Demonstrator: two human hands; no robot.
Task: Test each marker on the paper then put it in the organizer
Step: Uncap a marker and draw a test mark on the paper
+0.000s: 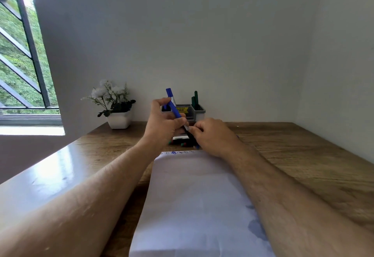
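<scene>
Here, at far left I see a window (22, 54) with dark bars and green leaves beyond it. Next along the back of the wooden surface (303, 155) stands a white pot of white flowers (115, 105), close to the wall. My left hand (164, 123) is raised above the surface with its fingers curled round a blue marker (173, 105), which tilts with its upper end toward the wall and its lower end down toward my right hand. Behind that marker sits the grey organizer (190, 113) against the wall, a yellow sticker on its front; a blue marker shows in its left compartment and green markers (195, 100) stand upright in its right one. Below my hands a small pile of loose markers (181, 140) lies on the surface, just past the far edge of the paper (192, 196), which carries a row of small scribbles along that edge. My right hand (212, 135) has its fingertips pinched at the lower end of the blue marker; I cannot tell whether it grips the tip or a cap.
</scene>
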